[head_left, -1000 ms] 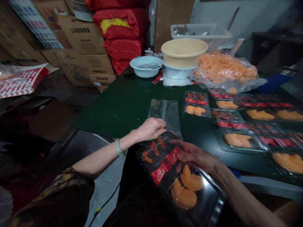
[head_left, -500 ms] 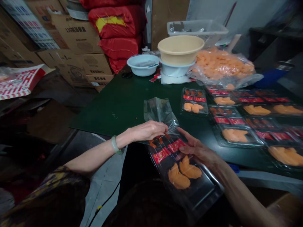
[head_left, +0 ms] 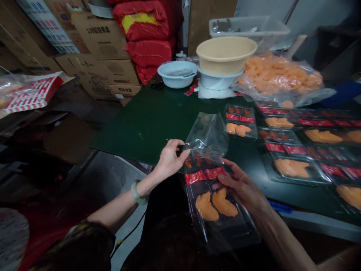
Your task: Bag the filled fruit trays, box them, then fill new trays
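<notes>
Head view: we pinch the mouth of a clear plastic bag (head_left: 207,137) with our half-open left hand (head_left: 170,160). The bag covers the top of a black tray (head_left: 222,235) at six o'clock. Our curled right hand (head_left: 242,186) grips the tray's side. More trays (head_left: 324,180) lie at three o'clock.

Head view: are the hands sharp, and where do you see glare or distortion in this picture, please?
In the head view, the left hand and right hand look slightly soft; glare shows on the clear plastic bag; the wide lens seems to bend the cardboard boxes near the upper left edge.
</notes>
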A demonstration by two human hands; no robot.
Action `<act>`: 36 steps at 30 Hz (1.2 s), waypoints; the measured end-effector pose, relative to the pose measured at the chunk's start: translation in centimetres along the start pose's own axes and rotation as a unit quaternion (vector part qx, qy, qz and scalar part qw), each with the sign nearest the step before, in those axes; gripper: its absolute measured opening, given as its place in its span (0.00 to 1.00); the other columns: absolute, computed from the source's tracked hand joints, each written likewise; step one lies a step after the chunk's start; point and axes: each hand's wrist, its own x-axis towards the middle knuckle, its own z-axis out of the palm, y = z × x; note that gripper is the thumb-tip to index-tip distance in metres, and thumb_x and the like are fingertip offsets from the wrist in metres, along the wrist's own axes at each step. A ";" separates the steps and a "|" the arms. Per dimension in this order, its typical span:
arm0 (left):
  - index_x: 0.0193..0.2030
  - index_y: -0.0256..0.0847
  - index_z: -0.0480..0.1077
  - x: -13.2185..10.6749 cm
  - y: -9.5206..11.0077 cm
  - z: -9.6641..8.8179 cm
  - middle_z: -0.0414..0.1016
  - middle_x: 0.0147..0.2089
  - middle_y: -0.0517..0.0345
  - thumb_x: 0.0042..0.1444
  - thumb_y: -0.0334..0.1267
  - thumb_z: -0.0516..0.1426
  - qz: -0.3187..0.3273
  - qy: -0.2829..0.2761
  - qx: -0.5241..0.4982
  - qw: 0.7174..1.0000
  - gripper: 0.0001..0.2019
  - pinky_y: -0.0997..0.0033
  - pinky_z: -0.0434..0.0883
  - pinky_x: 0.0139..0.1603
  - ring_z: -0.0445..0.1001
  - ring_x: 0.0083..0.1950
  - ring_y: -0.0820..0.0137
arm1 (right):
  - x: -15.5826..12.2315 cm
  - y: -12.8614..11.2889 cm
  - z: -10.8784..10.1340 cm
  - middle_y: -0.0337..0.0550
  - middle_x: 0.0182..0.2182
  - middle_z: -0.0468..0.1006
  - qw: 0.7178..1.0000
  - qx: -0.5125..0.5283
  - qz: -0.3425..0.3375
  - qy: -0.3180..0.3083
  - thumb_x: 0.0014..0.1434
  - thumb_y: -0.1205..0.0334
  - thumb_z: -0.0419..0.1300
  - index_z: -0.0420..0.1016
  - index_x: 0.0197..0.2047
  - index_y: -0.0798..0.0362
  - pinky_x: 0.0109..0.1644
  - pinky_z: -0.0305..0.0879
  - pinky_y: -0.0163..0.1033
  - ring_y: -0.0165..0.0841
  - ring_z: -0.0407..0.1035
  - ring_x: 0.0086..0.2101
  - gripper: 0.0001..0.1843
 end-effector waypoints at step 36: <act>0.49 0.38 0.62 0.0 0.9 0.6 0.61 0.38 0.61 0.43 0.38 0.63 -0.187 -0.055 -0.256 0.947 0.25 0.77 0.65 0.25 0.64 0.26 0.81 | 0.2 0.8 0.5 0.38 0.30 0.77 0.997 0.045 0.020 0.066 0.43 0.57 0.70 0.63 0.41 0.50 0.17 0.65 0.30 0.28 0.69 0.20 0.25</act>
